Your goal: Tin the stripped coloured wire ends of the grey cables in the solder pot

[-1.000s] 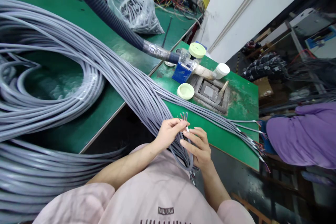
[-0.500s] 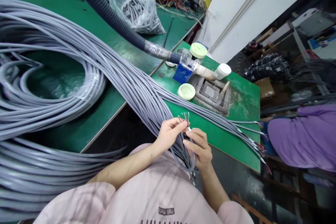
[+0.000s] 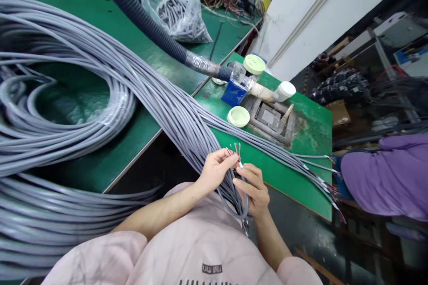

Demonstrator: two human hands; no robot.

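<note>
My right hand [image 3: 254,189] is closed around the end of a grey cable [image 3: 246,200], which bends up through the fingers from a loop below. Thin coloured wires [image 3: 237,149] with pale tips fan out of its white-wrapped end. My left hand [image 3: 217,168] pinches some of these wires between thumb and forefinger, right beside the other hand. Behind both hands runs a thick bundle of grey cables [image 3: 174,111], coming from a large coil [image 3: 113,111] at the left. More cable ends [image 3: 329,191] with bared wires lie toward the right edge of the table.
On the green table [image 3: 301,178] stand a solder-pot-like fixture [image 3: 270,118], pale green dishes [image 3: 238,116], a white cup [image 3: 286,91] and a blue box [image 3: 234,93]. A dark flexible hose [image 3: 143,22] crosses overhead past a plastic bag [image 3: 177,13]. A person in purple [image 3: 388,173] is at the right.
Both hands keep almost the same hold on the cable and its wires. The view has shifted very slightly; the wire tips look slightly rearranged.
</note>
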